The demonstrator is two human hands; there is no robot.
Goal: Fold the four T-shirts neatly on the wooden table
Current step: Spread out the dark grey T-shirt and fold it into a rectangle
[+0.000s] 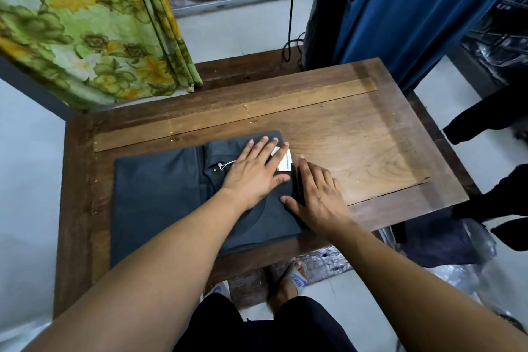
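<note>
A dark grey T-shirt [160,197] lies folded into a rectangle on the wooden table [357,146], left of centre. A white paper tag [285,161] on a string sticks out at its far right corner. My left hand [257,168] lies flat on the shirt's upper right part, fingers straight and spread, partly covering the tag. My right hand [317,194] rests flat along the shirt's right edge, fingers straight, thumb on the cloth. Neither hand grips anything.
A green floral curtain [85,23] hangs at the table's far left corner and blue garments [400,14] at the far right. Dark clothes [491,123] and plastic bags [457,240] lie right of the table. My sandalled foot [288,283] stands on the floor below the near edge.
</note>
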